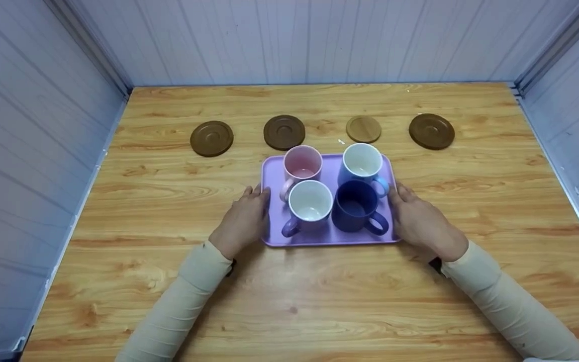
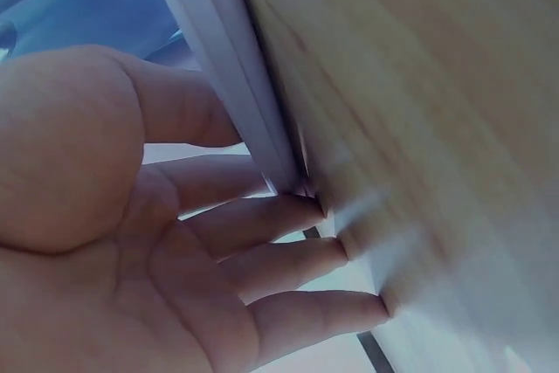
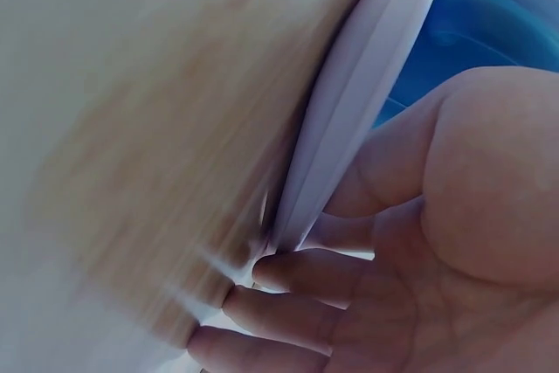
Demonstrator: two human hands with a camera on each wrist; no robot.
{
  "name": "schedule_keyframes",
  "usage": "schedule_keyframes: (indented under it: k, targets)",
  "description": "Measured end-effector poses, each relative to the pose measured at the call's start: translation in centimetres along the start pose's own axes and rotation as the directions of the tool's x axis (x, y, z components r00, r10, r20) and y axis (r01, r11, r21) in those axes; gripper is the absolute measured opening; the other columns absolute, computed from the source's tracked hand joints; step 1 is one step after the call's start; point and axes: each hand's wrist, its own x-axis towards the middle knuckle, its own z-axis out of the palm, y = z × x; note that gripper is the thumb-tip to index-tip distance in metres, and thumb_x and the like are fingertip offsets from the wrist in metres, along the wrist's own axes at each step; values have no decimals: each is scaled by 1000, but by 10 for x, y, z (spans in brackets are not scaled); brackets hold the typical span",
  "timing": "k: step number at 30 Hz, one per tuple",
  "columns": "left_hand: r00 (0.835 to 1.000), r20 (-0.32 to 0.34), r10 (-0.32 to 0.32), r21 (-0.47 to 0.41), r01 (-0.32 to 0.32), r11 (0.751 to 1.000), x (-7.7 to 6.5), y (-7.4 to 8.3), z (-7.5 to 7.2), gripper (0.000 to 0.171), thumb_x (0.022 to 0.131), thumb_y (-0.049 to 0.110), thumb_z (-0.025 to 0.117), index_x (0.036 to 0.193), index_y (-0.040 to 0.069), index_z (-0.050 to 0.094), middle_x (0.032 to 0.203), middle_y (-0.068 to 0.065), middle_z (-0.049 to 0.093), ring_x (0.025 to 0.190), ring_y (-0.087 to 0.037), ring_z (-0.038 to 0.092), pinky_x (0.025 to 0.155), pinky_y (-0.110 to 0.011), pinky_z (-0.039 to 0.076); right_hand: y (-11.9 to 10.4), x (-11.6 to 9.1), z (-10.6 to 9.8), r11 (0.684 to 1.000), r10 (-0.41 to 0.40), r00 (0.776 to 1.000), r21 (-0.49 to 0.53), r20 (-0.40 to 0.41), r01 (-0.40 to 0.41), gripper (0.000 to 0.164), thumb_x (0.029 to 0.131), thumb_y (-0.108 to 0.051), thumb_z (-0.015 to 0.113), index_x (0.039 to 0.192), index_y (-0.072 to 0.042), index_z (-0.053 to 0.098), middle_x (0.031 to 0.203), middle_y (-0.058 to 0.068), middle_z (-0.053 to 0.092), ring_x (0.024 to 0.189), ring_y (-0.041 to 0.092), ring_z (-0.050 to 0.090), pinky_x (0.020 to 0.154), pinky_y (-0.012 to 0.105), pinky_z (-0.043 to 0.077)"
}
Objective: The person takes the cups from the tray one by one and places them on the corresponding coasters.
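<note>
A lilac tray (image 1: 277,173) carries several mugs: a pink mug (image 1: 303,163), a light blue mug (image 1: 362,161) with a white inside, a purple-handled mug (image 1: 310,201) with a white inside, and a dark blue mug (image 1: 354,208). My left hand (image 1: 243,221) holds the tray's left side, and my right hand (image 1: 420,218) holds its right side. In the left wrist view, the thumb meets the tray rim (image 2: 231,67) while other fingertips (image 2: 380,303) touch the tabletop. The right wrist view matches this, with fingertips (image 3: 205,342) on the wood beside the tray wall (image 3: 349,111).
Behind the tray lies a row of round wooden coasters: a dark one (image 1: 211,138) at far left, another dark one (image 1: 284,132), a smaller light one (image 1: 364,129), and a dark one (image 1: 431,131) at right. Pale panels (image 1: 289,45) enclose the wooden table (image 1: 289,301) at back and sides.
</note>
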Motion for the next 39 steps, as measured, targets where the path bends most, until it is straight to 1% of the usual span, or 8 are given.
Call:
schedule_keyframes:
  k: [3, 6, 13, 16, 19, 26, 32, 39]
  targets:
    - [998, -55, -7, -65, 4, 998, 0, 1, -9, 44, 106, 12, 49, 146, -5, 55, 150, -28, 51, 141, -45, 48, 116, -58, 39, 0, 1, -1, 1000, 5, 1000, 2, 7, -5, 62, 102, -10, 46, 158, 10, 28, 161, 37, 27, 145, 56, 33, 112, 66, 38]
    - [991, -130, -31, -163, 9, 987, 0, 4, -19, 42, 105, 12, 52, 144, -5, 57, 144, -26, 58, 135, -37, 56, 115, -50, 43, 0, 1, 0, 1000, 9, 1000, -2, 8, -9, 62, 102, -10, 47, 158, 10, 27, 161, 38, 26, 145, 56, 33, 112, 66, 38]
    - [959, -260, -115, -399, 2, 917, 1, 15, -29, 38, 104, 20, 59, 136, 0, 63, 120, -15, 73, 113, -26, 69, 95, -41, 58, 0, 1, 0, 1000, 12, 1000, -9, -5, -13, 62, 102, -10, 46, 158, 9, 29, 160, 37, 28, 145, 55, 34, 110, 68, 39]
    - [956, -267, -126, -486, -20, 874, 1, 18, -27, 34, 104, 19, 59, 131, 1, 65, 115, -11, 74, 109, -24, 70, 90, -39, 60, 0, 0, 0, 1000, 16, 1000, -9, -5, -16, 62, 101, -10, 47, 158, 10, 30, 161, 37, 27, 146, 55, 33, 111, 68, 38]
    - [964, -243, -108, -546, -44, 837, 3, 21, -23, 30, 104, 16, 60, 128, -1, 67, 113, -11, 74, 107, -23, 71, 92, -38, 59, 0, 0, 0, 1000, 12, 1000, -8, -6, -12, 63, 100, -10, 47, 157, 10, 31, 160, 38, 28, 145, 55, 34, 111, 68, 37]
    - [981, -181, -65, -610, -60, 790, 7, 25, -11, 25, 104, 13, 62, 123, -1, 68, 106, -11, 74, 100, -21, 70, 92, -36, 59, 0, -1, 0, 1000, 8, 1000, -3, 1, -8, 62, 101, -10, 45, 157, 11, 30, 160, 38, 27, 144, 56, 34, 111, 69, 37]
    - [982, -182, -56, -598, -65, 799, 11, 26, -5, 18, 104, 12, 62, 116, 2, 72, 97, -8, 74, 91, -18, 69, 83, -34, 59, -1, 0, 1, 1000, 9, 1000, -3, 6, -9, 63, 100, -8, 46, 157, 11, 28, 159, 40, 27, 144, 58, 33, 113, 66, 36]
    - [975, -220, -34, -570, -100, 816, 12, 28, -1, 13, 103, 8, 62, 105, 2, 74, 88, -5, 72, 81, -15, 63, 73, -31, 52, -1, 0, 1, 1000, 8, 1000, -13, 2, -8, 62, 101, -8, 47, 157, 12, 29, 158, 40, 29, 142, 59, 35, 113, 66, 36]
